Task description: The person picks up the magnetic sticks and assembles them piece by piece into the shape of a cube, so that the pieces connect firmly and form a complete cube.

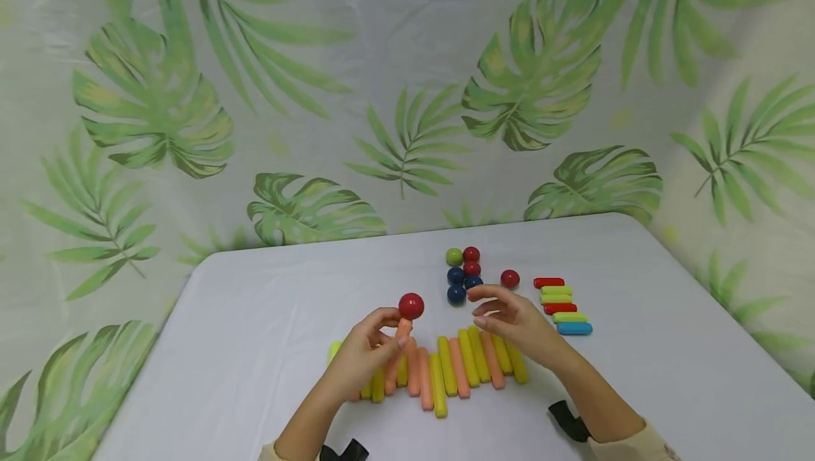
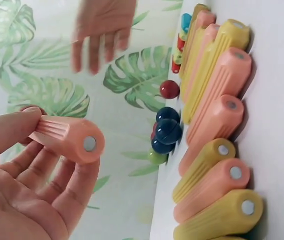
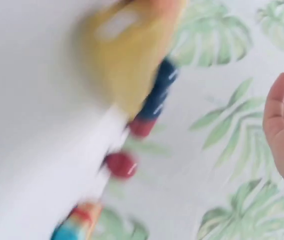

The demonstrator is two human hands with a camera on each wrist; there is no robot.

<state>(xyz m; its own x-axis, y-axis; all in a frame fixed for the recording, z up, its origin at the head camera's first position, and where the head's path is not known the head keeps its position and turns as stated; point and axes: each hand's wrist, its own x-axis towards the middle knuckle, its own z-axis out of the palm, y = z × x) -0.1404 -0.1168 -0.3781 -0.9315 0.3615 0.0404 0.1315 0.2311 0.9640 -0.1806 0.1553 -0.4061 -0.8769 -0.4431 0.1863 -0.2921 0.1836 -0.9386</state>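
In the row of long sticks [image 1: 459, 369], at least nine yellow sticks [image 1: 448, 366] and five salmon sticks [image 1: 425, 380] show; the left hand [image 1: 364, 352] covers part of its left end, so its total cannot be told. Above the row are one raised salmon stick [image 1: 404, 329] and one red ball [image 1: 411, 306]. Beyond it sit three dark blue balls [image 1: 455, 295], three more red balls [image 1: 510, 278] and one green ball [image 1: 454, 257]. Beyond its right end lie six short sticks [image 1: 574, 329]: three yellow-green, two red, one blue.

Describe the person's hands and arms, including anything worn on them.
The left hand and right hand are bare, without gloves. Cream sleeves end on the forearms; the right sleeve bears small brownish marks. A black fitting shows beside each forearm.
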